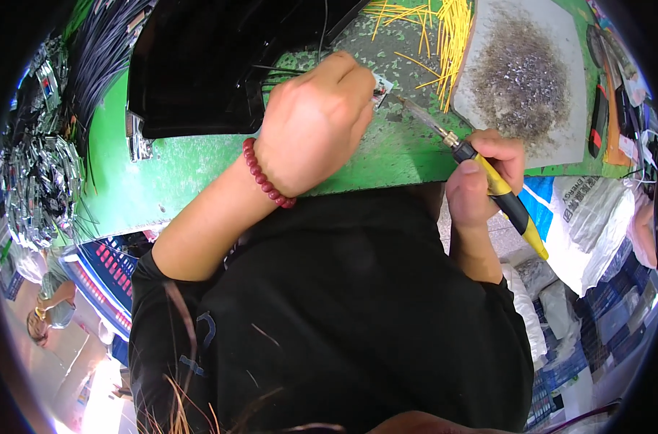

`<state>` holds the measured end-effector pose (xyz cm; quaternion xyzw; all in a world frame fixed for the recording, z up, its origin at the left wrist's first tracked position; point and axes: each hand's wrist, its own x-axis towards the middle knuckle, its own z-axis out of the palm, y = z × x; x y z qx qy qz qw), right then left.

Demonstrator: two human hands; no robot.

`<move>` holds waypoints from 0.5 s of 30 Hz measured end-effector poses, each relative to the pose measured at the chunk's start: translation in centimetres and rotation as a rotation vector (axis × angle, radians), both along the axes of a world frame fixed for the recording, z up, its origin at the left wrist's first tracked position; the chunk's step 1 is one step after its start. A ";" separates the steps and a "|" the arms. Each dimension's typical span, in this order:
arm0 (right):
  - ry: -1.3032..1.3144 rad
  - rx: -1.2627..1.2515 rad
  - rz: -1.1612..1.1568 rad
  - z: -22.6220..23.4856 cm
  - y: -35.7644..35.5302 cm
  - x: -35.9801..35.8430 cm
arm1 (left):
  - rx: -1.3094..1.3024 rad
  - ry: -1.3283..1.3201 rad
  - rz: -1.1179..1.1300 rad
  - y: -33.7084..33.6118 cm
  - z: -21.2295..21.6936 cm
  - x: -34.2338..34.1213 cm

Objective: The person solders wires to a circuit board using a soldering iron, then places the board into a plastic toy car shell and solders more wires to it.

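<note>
My left hand (318,119), a red bead bracelet (266,179) on its wrist, is closed over the green worktable. From its fingertips sticks out a small white circuit board (382,87); the fingers' exact grip is hidden behind the hand. Thin dark wires (278,70) run from the left into that hand. In my right hand (486,173) is a yellow and black soldering iron (499,186), held like a pen. Its tip points up and left toward the board, a short gap away from it.
A large black plastic housing (188,72) stands left of my hand. Bundled dark wires (116,54) and a heap of shiny small parts (43,173) lie farther left. Yellow wires (453,43) lie beside a grey, residue-covered board (520,79). Another person's arm (643,231) shows at the right edge.
</note>
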<state>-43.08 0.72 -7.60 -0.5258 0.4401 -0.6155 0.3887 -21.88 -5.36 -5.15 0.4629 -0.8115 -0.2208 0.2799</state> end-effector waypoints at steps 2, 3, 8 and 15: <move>0.005 0.006 0.023 0.0 0.0 -0.3 | 0.007 0.000 -0.005 -0.2 -0.3 -0.2; 0.012 -0.003 0.011 0.1 0.0 -0.4 | 0.022 -0.005 0.002 -0.3 -0.4 -0.3; -0.008 0.181 0.145 1.4 -0.9 0.1 | 0.098 0.021 -0.003 -0.7 1.1 0.3; 0.627 -0.349 0.243 3.5 -6.5 0.8 | 0.350 0.269 -0.011 -1.6 4.9 0.4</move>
